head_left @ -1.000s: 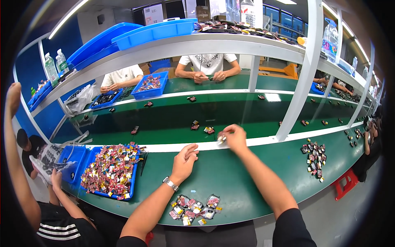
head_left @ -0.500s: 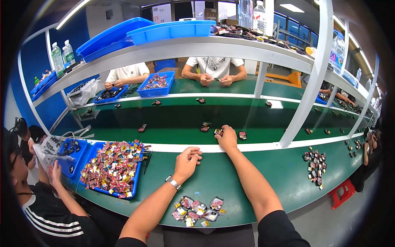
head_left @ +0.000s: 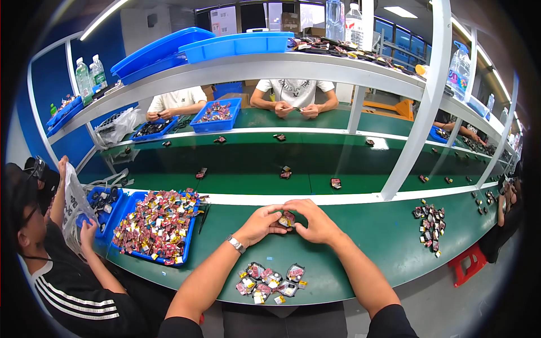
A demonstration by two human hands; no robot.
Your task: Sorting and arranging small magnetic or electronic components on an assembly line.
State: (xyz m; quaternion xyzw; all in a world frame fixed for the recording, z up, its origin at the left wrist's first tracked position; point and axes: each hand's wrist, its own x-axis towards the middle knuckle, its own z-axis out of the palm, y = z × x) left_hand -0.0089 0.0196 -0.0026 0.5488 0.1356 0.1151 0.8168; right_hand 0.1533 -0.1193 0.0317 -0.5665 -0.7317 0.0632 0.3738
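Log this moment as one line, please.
hands: left and right both on small packet | spare packets near edge | bench

Long green workbench with a white stripe along its far edge. On the left part, a blue tray full of small red and yellow packets, and just beside it another blue tray with dark parts. Near the front edge, a small heap of clear packets. Far to the right, a pile of small dark pieces. Behind the stripe, a lower green belt with a few small dark pieces lying well apart. On the far bench, two more blue trays.
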